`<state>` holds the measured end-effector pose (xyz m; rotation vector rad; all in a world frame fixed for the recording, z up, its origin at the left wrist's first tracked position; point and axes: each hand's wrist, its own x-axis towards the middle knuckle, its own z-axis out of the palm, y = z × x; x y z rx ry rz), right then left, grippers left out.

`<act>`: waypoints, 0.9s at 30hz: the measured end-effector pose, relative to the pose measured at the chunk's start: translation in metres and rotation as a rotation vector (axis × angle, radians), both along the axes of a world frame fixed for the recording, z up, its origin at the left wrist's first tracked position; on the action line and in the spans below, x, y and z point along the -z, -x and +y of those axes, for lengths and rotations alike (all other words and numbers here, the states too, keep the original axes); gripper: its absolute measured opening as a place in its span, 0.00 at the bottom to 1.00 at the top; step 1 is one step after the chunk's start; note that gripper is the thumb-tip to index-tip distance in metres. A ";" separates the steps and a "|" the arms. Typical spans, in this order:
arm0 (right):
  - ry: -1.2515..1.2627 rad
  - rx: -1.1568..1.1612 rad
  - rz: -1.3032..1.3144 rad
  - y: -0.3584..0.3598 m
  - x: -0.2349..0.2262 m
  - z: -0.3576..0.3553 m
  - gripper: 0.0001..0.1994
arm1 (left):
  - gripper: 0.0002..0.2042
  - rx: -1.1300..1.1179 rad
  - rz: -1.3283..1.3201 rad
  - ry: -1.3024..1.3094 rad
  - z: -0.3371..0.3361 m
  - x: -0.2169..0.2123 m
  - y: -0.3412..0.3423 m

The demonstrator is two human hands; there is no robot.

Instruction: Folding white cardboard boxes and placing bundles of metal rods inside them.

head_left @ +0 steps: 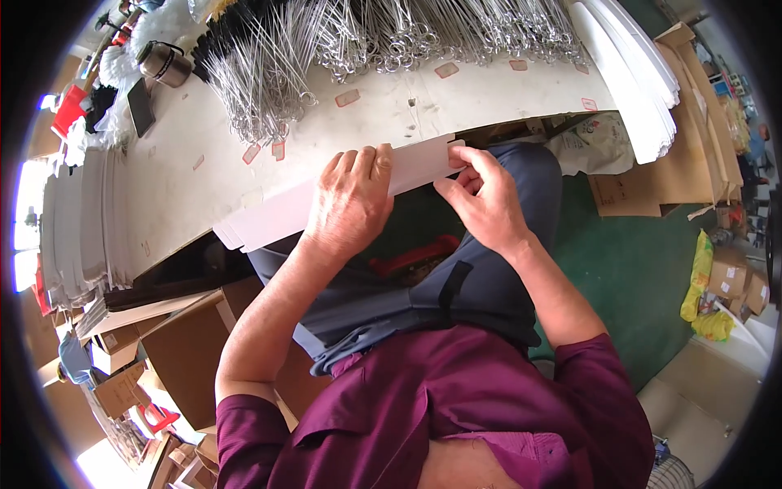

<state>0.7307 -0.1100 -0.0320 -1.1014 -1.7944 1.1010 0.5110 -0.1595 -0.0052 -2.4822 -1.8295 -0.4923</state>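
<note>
A long, narrow white carton (281, 210) lies slantwise along the table's front edge, above my thighs. My left hand (350, 200) is closed over its middle, fingers bent across the upper side. At the carton's right end, my right hand (489, 200) pinches the end flap between bent fingers and thumb. Small flaps stick out at the left end. Whether anything lies inside the carton cannot be seen.
Many metal skewers with ring ends (269, 90) lie along the table's (179, 179) far side. Flat white cartons are stacked at left (77, 220) and right (627, 81). A steel flask (165, 63) and a dark phone (140, 107) sit far left. Brown cardboard boxes (191, 350) stand lower left.
</note>
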 end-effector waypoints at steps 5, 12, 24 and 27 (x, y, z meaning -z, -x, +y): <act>0.235 -0.064 0.107 -0.002 -0.012 0.005 0.16 | 0.36 0.010 -0.023 -0.035 -0.005 0.013 0.000; 0.484 -0.185 0.104 -0.007 -0.026 0.007 0.15 | 0.35 0.045 -0.062 -0.055 -0.009 0.021 -0.002; 0.844 -0.234 0.243 -0.017 -0.036 0.012 0.16 | 0.35 0.065 -0.100 0.085 -0.016 0.005 0.000; 0.168 -0.087 -0.040 -0.014 -0.026 0.005 0.17 | 0.34 0.050 -0.111 0.132 -0.014 0.005 0.003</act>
